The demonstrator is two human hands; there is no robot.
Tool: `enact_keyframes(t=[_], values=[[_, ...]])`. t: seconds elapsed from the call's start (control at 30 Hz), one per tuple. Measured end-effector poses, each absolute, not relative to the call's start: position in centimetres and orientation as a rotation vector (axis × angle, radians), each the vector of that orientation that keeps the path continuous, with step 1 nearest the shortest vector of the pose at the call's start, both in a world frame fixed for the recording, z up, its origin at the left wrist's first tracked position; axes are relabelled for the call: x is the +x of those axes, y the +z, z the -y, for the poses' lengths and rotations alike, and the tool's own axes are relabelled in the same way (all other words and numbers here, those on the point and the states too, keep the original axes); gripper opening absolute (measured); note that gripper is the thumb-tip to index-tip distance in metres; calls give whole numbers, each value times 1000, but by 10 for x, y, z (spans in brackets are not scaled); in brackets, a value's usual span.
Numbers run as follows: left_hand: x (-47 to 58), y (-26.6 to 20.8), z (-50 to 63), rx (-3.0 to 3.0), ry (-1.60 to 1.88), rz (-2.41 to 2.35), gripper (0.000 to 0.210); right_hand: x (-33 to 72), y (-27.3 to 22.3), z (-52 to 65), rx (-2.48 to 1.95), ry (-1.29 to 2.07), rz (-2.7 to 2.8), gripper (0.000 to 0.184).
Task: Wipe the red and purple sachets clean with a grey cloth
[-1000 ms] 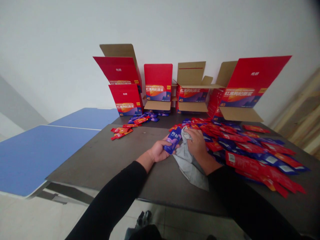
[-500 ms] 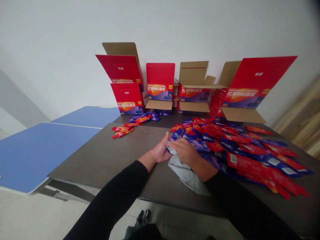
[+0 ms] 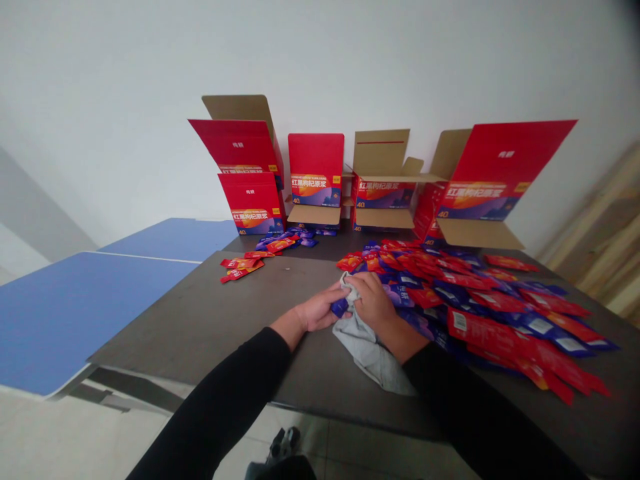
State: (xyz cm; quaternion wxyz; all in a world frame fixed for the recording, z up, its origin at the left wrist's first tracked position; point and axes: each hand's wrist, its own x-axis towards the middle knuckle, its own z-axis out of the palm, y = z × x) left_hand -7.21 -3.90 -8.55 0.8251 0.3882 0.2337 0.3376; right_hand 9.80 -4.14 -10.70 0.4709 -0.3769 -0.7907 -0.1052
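Observation:
My left hand is closed round a blue sachet, whose lower end sticks out below the fingers. In my right hand is a grey cloth, bunched at the top against the sachet and trailing down onto the table. The two hands meet over the table's middle, and the cloth covers part of the sachet. Just right of my right hand spreads a large heap of red sachets and blue sachets. A few red sachets lie farther off to the left.
Red cartons stand along the wall: two stacked at left, one small upright carton, one with raised flaps, and one open at right. More blue sachets lie before them. A blue table adjoins the dark table at left.
My left hand's fingers have folded over the sachet, which now points downward, and the cloth is wrapped nearer its top. The whole view has shifted slightly.

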Motion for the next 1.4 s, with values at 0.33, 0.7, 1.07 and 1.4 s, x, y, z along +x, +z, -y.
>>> enact_keyframes(t=[0.33,0.7,1.07,1.4], values=[[-80,-89,33,872,653,-508,84,100,-112,35,-1145,-134,1791,49],[-100,-87,13,845,826,-536,78,107,-109,33,-1293,-1,1721,46],[-65,-107,-29,1019,1327,-1101,54,99,-105,44,-988,131,2275,50],[-35,-106,-76,1594,1217,-1432,51,97,-106,44,-1007,89,2232,49]])
